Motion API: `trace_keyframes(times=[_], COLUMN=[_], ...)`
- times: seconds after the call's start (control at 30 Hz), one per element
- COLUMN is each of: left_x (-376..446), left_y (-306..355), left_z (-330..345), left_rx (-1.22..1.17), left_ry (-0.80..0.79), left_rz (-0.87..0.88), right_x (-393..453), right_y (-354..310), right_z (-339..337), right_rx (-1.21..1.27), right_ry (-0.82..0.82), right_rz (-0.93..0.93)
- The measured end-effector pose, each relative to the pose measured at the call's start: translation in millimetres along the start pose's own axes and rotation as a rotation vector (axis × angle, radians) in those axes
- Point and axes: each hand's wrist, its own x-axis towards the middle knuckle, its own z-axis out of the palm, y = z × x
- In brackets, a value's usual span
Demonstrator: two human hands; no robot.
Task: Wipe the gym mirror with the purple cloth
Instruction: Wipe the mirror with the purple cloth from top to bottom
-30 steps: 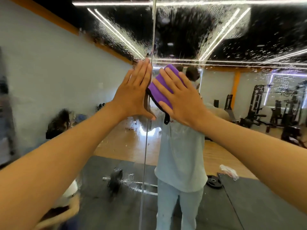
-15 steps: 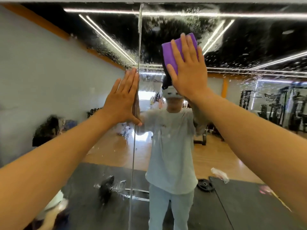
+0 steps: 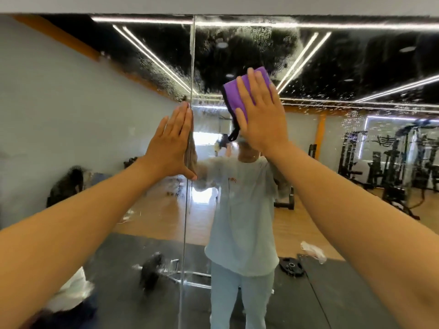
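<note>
The gym mirror [image 3: 344, 67] fills the view, with wet droplets and streaks across its upper part. A vertical seam [image 3: 188, 186] splits it into two panels. My right hand [image 3: 261, 115] presses the folded purple cloth [image 3: 234, 96] flat against the right panel, fingers straight and pointing up. A black loop hangs from the cloth's lower edge. My left hand [image 3: 169, 143] rests flat on the glass just left of the seam, fingers straight.
The mirror's top edge meets a grey wall strip [image 3: 213, 4]. Reflected in the glass are a person in a pale shirt, a barbell on black mats, a weight plate, a crumpled bag and gym machines at the right.
My right hand slid the cloth up from beside my left hand, then to the right onto the right panel. The view tilted up, showing the mirror's top edge. My left hand stayed on the glass.
</note>
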Motion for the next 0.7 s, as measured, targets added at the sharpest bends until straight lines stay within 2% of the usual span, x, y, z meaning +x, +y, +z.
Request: trace_keyframes(times=[0.13, 0.17, 0.23, 0.3, 0.33, 0.47, 0.57, 0.7], left_x=[1.8, 2.3, 4.6, 9.0, 13.1, 39.9, 60.5, 80.9], left_y=[-0.8, 0.5, 4.7, 8.8, 9.9, 17.5, 25.7, 33.8], left_z=[0.1, 0.5, 1.4, -0.5, -2.3, -16.4, -23.0, -16.7], left_rx=[-0.024, -0.043, -0.115, -0.183, -0.197, -0.264, -0.256, -0.235], left_ry=[0.008, 0.014, 0.047, 0.109, 0.15, 0.262, 0.33, 0.398], left_rz=[0.004, 0.0, -0.019, -0.025, -0.018, 0.01, 0.053, 0.047], right_x=[-4.0, -14.6, -35.5, -35.4, -26.9, 22.9, 36.6, 37.9], right_y=[-25.8, -38.4, -45.7, -26.0, -13.0, 38.4, 67.2, 53.7], right_z=[-0.5, 3.3, 8.2, 6.7, 3.7, -11.0, -19.9, -14.0], right_rx=[0.034, 0.035, 0.031, 0.021, 0.019, 0.037, 0.027, 0.032], right_ry=[0.047, 0.022, -0.06, -0.079, -0.058, -0.014, -0.012, 0.065], right_rz=[0.234, 0.199, 0.001, -0.159, -0.164, 0.083, 0.198, 0.465])
